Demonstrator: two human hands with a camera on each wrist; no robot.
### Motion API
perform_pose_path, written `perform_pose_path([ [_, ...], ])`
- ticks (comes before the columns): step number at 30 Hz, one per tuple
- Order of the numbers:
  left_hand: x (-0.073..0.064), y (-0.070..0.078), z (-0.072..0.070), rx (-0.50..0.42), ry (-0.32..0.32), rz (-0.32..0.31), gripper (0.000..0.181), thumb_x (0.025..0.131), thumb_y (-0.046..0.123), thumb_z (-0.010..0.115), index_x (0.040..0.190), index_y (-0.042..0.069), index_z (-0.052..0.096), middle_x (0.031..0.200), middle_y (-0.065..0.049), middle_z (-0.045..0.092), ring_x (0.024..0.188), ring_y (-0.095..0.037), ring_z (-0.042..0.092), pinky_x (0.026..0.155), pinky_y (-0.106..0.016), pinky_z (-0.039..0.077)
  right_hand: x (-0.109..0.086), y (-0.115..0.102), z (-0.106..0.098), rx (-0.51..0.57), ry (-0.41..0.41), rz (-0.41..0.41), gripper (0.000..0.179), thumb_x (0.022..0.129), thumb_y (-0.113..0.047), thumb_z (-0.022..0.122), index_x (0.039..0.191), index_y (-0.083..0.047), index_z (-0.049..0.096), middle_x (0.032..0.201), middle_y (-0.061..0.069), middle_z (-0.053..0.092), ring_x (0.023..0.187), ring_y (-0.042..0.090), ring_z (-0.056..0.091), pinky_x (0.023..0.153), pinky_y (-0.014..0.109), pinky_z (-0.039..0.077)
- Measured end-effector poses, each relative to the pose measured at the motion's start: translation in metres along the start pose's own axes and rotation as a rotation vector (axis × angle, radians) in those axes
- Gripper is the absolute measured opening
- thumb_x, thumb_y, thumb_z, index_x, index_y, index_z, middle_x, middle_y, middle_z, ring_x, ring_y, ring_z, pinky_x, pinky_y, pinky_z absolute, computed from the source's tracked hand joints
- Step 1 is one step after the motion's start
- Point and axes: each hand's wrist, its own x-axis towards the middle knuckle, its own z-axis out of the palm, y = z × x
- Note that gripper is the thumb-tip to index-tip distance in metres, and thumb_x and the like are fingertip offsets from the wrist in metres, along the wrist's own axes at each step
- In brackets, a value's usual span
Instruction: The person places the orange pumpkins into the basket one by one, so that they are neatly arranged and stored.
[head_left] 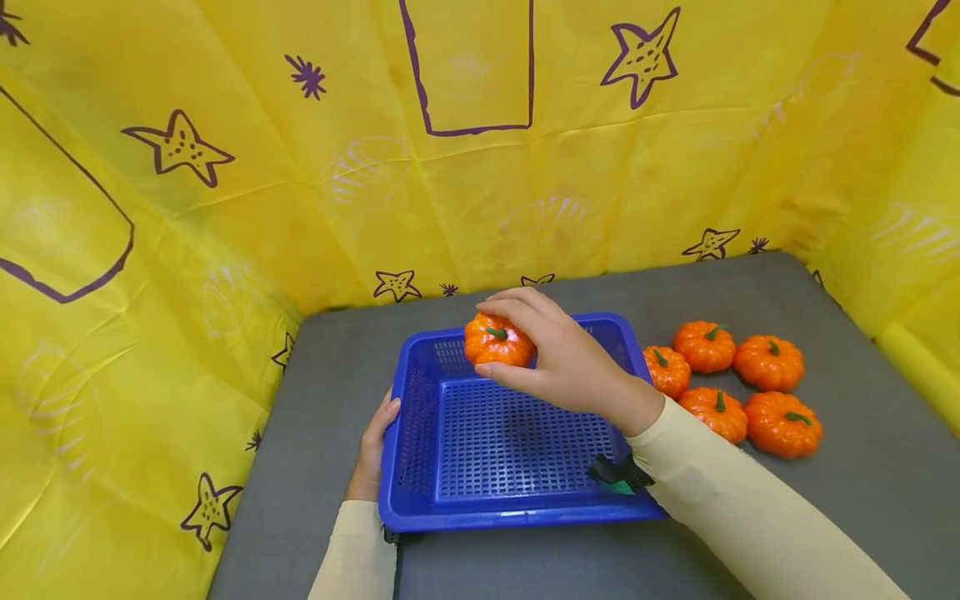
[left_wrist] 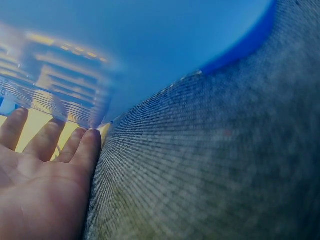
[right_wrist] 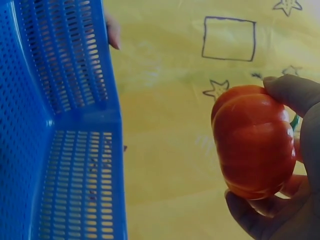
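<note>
My right hand [head_left: 551,354] holds a small orange pumpkin [head_left: 498,340] with a green stem, thumb on one side and fingers on the other. It hangs over the far part of a blue plastic basket [head_left: 517,518]. In the right wrist view the pumpkin [right_wrist: 252,142] shows its ribbed side, gripped above the rim's level. My left hand [head_left: 373,446] rests along the outside of the basket's left wall, a fingertip at the rim. The left wrist view shows that hand [left_wrist: 47,175] palm up to the camera, fingers extended toward the slotted wall.
Several more pumpkins [head_left: 768,363] sit grouped on the grey table [head_left: 847,508] right of the basket. Yellow cloth [head_left: 480,200] with starfish drawings walls the table at the back and sides. A dark strap [head_left: 618,471] with a green bit shows by the right sleeve.
</note>
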Motion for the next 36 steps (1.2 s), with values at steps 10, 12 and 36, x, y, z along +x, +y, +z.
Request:
perform_pose_path([
  [10,0.000,0.000,-0.001,0.005,0.024,-0.018,0.069,0.111,0.038,0.042,0.175,0.026,0.020,0.171,-0.022,0.031,0.139,-0.033,0.048,0.110,-0.044,0.048,0.014,-0.003,0.015,0.019,-0.034,0.006,0.065,0.095,-0.033,0.087,0.149,-0.009,0.062,0.147,0.005,0.057,0.128,0.019,0.055,0.098,0.037,0.057],
  [12,-0.001,0.000,-0.001,0.010,0.025,-0.020,0.069,0.111,0.038,0.042,0.175,0.026,0.020,0.171,-0.021,0.030,0.143,-0.036,0.045,0.111,-0.045,0.048,0.018,-0.004,0.017,0.022,-0.036,0.003,0.066,0.095,-0.034,0.087,0.149,-0.009,0.061,0.146,0.005,0.057,0.127,0.018,0.056,0.098,0.036,0.057],
  [36,-0.002,0.000,0.001,0.013,0.012,-0.012,0.064,0.112,0.040,0.041,0.172,0.025,0.025,0.164,-0.026,0.037,0.134,-0.033,0.054,0.107,-0.046,0.051,0.043,0.015,0.064,0.047,-0.177,0.141,0.063,0.096,-0.042,0.084,0.148,-0.012,0.063,0.139,0.005,0.054,0.115,0.017,0.057,0.091,0.030,0.055],
])
